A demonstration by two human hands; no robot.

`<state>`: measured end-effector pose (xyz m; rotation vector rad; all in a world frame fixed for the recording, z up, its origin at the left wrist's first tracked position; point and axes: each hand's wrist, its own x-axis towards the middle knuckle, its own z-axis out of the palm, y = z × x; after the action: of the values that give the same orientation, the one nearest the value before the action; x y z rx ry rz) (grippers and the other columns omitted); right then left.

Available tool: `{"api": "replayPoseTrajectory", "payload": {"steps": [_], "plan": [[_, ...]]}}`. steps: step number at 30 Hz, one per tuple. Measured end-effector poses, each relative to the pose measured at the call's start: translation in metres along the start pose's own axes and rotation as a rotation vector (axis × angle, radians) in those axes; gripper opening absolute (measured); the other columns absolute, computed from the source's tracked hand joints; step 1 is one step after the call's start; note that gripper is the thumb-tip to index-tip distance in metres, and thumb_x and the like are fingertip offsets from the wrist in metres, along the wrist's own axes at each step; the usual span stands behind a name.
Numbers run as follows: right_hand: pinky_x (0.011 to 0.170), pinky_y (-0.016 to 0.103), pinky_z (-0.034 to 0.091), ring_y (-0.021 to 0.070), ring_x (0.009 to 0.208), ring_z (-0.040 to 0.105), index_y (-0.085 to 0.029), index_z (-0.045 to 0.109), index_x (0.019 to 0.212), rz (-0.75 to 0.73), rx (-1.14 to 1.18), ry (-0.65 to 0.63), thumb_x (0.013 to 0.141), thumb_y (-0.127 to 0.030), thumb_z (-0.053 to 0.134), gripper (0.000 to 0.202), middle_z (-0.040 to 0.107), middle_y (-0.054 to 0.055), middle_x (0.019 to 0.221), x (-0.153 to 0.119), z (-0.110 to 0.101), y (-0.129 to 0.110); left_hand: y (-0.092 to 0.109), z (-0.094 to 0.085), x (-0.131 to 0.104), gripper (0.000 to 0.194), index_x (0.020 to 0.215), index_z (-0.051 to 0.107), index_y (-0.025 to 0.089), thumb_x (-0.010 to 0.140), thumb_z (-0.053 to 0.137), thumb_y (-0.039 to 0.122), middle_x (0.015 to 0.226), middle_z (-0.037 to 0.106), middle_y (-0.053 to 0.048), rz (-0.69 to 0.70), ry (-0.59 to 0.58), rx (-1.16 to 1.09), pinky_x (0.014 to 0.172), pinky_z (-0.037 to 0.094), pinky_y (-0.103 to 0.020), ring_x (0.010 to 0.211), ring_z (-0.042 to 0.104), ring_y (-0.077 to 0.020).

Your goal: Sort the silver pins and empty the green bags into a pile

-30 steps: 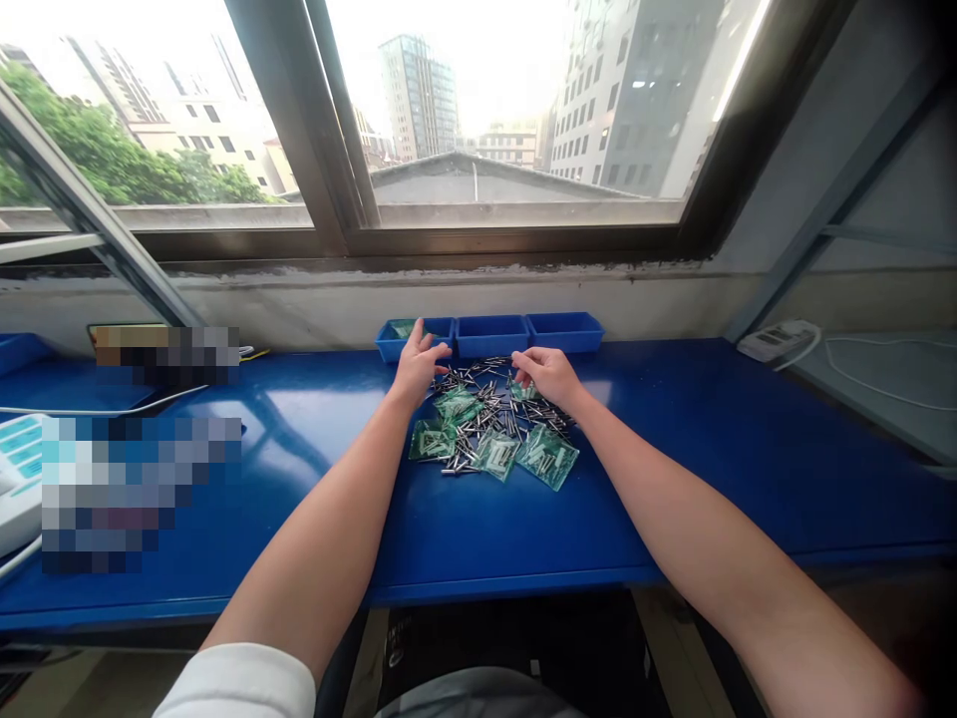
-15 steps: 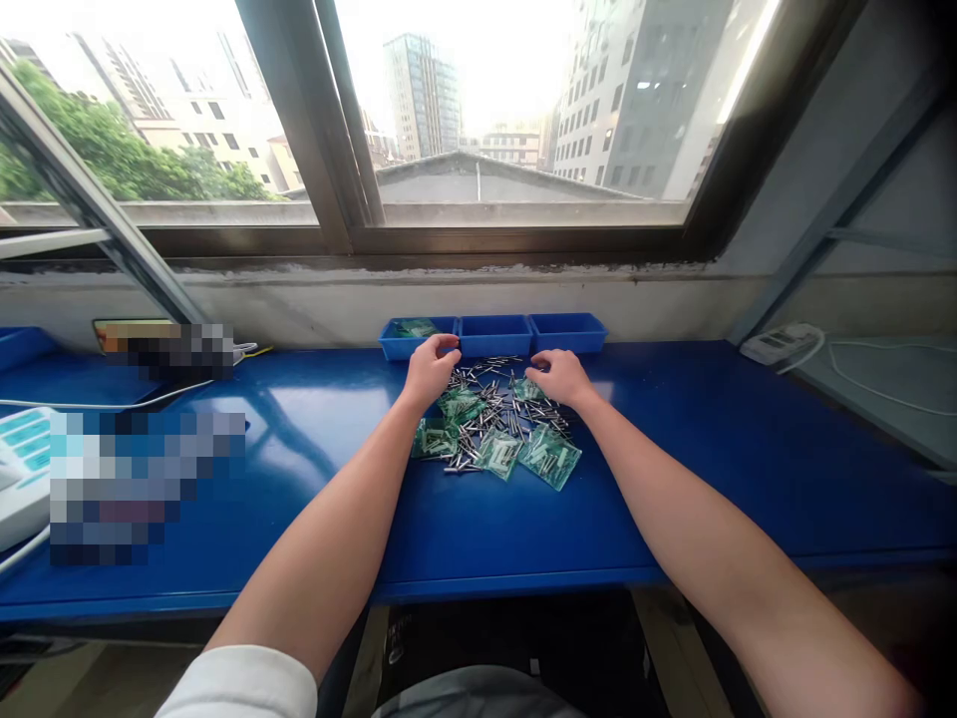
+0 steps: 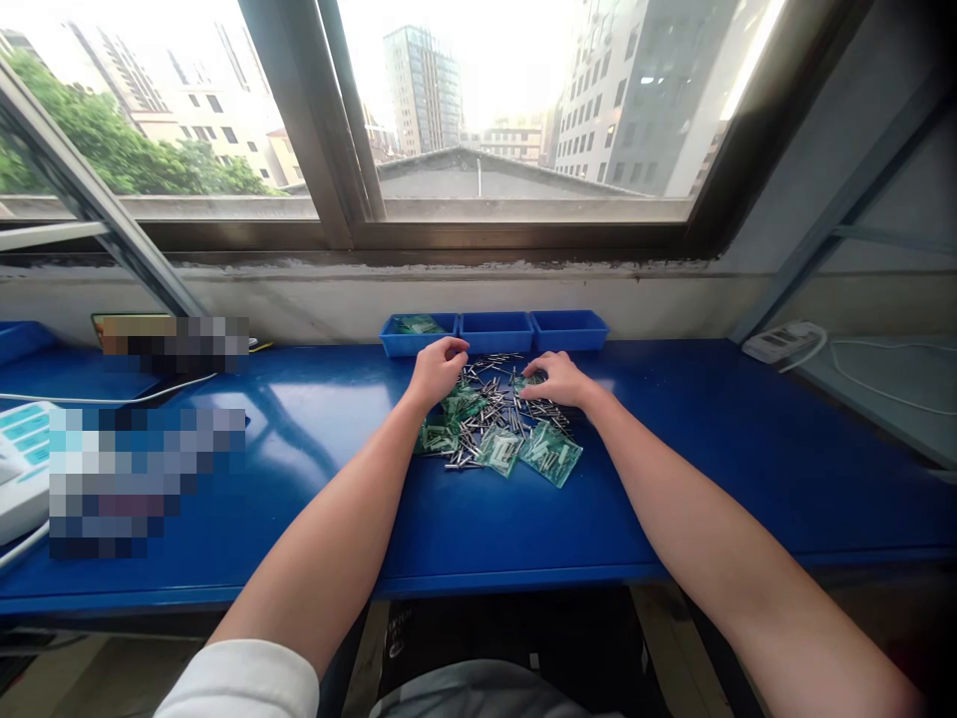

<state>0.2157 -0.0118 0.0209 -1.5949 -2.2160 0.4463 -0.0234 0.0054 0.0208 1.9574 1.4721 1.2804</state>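
Note:
My left hand (image 3: 438,371) is above the left side of a pile of small metal pins (image 3: 489,407), fingers curved, a gap between thumb and forefinger, nothing visible in them. At the pile's right side, my right hand (image 3: 560,380) has thumb and fingers apart over a small green packet (image 3: 521,385), which it partly covers; whether it touches the packet is unclear. Other green clear packets with pieces inside lie around the pins: one at the front right (image 3: 551,455), one at the front middle (image 3: 498,451), and others on the left (image 3: 440,435).
Behind the pile, three blue bins stand in a row: a left bin (image 3: 419,344) with green packets inside, a middle bin (image 3: 495,337) and a right bin (image 3: 569,335). A white device (image 3: 26,469) sits far left on the blue table (image 3: 314,558). A power strip (image 3: 784,342) lies at the right.
My left hand has shifted slightly right over the pins. My right hand has moved slightly left and down, its thumb now over the green packet.

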Motion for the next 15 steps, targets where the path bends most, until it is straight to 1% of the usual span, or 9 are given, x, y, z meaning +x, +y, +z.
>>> {"api": "replayPoseTrajectory", "payload": {"steps": [4, 8, 12, 15], "plan": [[0.097, 0.044, 0.036, 0.0317, 0.115, 0.039, -0.024, 0.068, 0.104, -0.024, 0.025, -0.043, 0.064, -0.044, 0.072, 0.045, 0.054, 0.009, 0.118, -0.004, -0.004, 0.000, 0.003, 0.000, -0.002, 0.026, 0.091, 0.069, 0.016, 0.073, 0.054, 0.027, 0.079, 0.068, -0.003, -0.012, -0.011, 0.012, 0.067, 0.044, -0.028, 0.069, 0.058, -0.0164], [0.099, 0.047, 0.033, 0.0318, 0.118, 0.038, -0.024, 0.069, 0.104, -0.103, 0.015, -0.030, 0.067, -0.051, 0.070, 0.047, 0.053, 0.010, 0.123, -0.005, -0.002, 0.002, 0.004, -0.001, -0.003, 0.026, 0.091, 0.069, 0.016, 0.074, 0.054, 0.027, 0.077, 0.067, -0.003, -0.008, -0.020, 0.022, 0.066, 0.044, -0.027, 0.067, 0.058, -0.0160], [0.097, 0.048, 0.034, 0.0315, 0.115, 0.040, -0.022, 0.072, 0.099, -0.205, -0.022, 0.020, 0.074, -0.058, 0.061, 0.045, 0.056, 0.011, 0.120, -0.001, 0.005, 0.003, 0.005, -0.001, -0.003, 0.025, 0.091, 0.069, 0.016, 0.074, 0.054, 0.027, 0.081, 0.068, -0.004, 0.000, -0.028, 0.035, 0.068, 0.045, -0.027, 0.070, 0.059, -0.0164], [0.096, 0.047, 0.034, 0.0304, 0.112, 0.043, -0.023, 0.075, 0.090, -0.264, -0.055, 0.064, 0.083, -0.055, 0.051, 0.040, 0.058, 0.010, 0.117, 0.001, 0.009, 0.001, 0.006, -0.001, -0.003, 0.024, 0.090, 0.069, 0.016, 0.074, 0.054, 0.027, 0.083, 0.069, -0.004, 0.007, -0.027, 0.049, 0.070, 0.045, -0.028, 0.071, 0.060, -0.0168]]}}
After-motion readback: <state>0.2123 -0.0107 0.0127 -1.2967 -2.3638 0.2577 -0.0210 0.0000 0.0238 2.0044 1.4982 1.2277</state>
